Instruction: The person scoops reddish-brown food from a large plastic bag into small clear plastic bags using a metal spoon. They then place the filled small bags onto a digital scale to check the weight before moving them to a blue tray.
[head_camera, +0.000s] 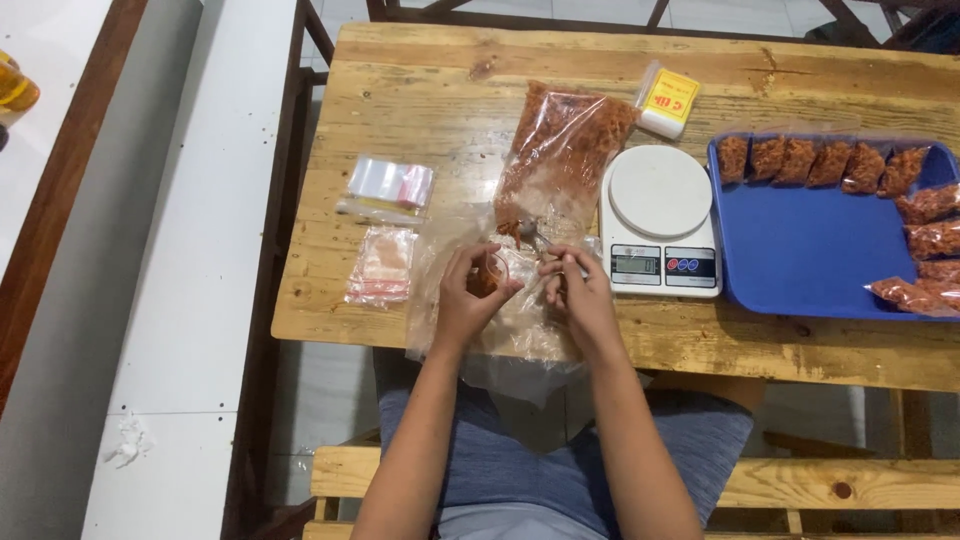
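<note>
My left hand (470, 295) holds a small clear bag (490, 275) with some reddish-orange shredded food in it, its mouth held apart. My right hand (578, 290) grips a metal spoon (530, 235) whose bowl lies at the mouth of a large clear bag (562, 155) of the same reddish food. Both hands rest over a sheet of clear plastic (520, 330) at the near edge of the wooden table (420, 100).
A white digital kitchen scale (660, 222) stands right of my hands. A blue tray (800, 250) holds several filled small bags (860, 165). Two stacks of flat small bags (390, 185) lie to the left. A yellow-and-white packet (668, 100) lies behind the scale. A wooden bench (840, 480) is below.
</note>
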